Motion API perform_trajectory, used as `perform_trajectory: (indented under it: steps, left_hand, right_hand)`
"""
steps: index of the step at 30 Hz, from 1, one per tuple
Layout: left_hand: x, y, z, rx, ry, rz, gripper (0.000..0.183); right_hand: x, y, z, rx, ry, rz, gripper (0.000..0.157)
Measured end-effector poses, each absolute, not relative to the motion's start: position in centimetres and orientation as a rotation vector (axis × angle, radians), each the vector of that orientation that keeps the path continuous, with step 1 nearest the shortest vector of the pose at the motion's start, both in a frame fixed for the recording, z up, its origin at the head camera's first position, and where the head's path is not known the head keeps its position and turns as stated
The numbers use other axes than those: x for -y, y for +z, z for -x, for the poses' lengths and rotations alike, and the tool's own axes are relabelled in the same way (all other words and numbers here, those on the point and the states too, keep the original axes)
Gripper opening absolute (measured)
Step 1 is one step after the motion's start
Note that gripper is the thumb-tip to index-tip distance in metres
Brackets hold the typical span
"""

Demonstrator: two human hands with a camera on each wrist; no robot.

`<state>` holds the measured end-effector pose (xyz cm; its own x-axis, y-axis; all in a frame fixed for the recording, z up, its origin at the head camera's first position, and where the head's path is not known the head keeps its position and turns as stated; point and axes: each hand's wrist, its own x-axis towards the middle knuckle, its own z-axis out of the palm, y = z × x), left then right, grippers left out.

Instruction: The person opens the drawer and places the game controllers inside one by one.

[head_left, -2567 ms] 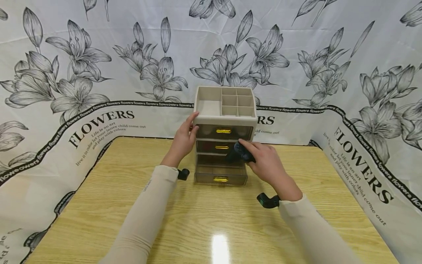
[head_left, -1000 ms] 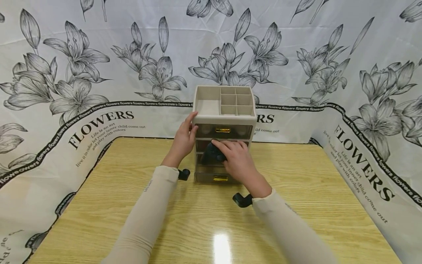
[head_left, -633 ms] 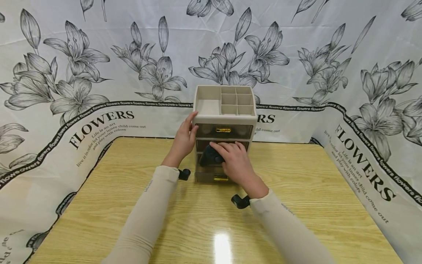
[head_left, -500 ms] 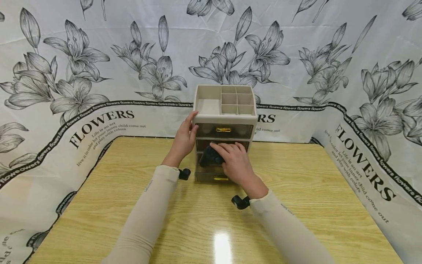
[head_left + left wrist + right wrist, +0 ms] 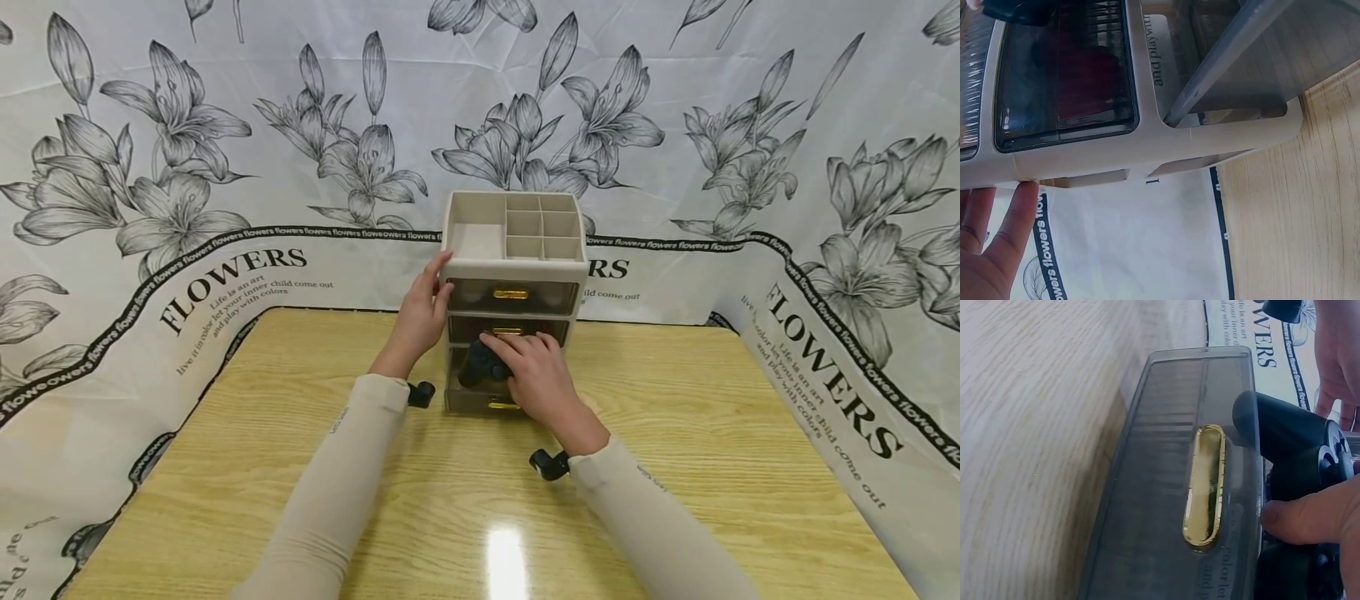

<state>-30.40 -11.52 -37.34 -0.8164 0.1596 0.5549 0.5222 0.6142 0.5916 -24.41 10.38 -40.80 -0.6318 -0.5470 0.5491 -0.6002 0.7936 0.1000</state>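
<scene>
A white desktop organizer [image 5: 517,269] with smoky clear drawers stands at the back of the table. Its bottom drawer [image 5: 472,402] is pulled out, with a gold handle [image 5: 1205,487] on its front. My right hand [image 5: 543,379] grips a black game controller [image 5: 480,362] over that drawer. In the right wrist view, one grip of the controller [image 5: 1291,428] shows partly through the drawer's clear front, and the thumb presses on its side. My left hand [image 5: 418,321] rests against the organizer's left side, fingers [image 5: 1016,219] extended along it in the left wrist view.
Above the pulled-out drawer, two more drawers are closed; something dark red [image 5: 1088,81] shows inside the middle one. The top tray [image 5: 478,237] has one large and several small compartments. A flower-printed cloth [image 5: 360,150] hangs behind the wooden table [image 5: 420,500].
My right hand has carried the controller leftward from the organizer's right side to over the pulled-out drawer, then slightly lower, tilting it. The left hand has stayed on the organizer's side.
</scene>
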Motion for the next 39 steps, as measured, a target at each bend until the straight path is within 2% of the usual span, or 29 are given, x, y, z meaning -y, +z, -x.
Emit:
perform_trajectory:
  steps: [14, 39]
  left_hand:
    - [11.5, -37.5, 30.5, 2.371, -1.082, 0.548, 0.050]
    - [11.6, -37.4, 30.5, 2.404, -1.089, 0.532, 0.051]
  right_hand:
    - [-10.3, -40.9, 24.2, 2.577, 0.148, -0.851, 0.076]
    - [-9.8, -39.9, 24.6, 2.895, 0.156, -0.933, 0.069]
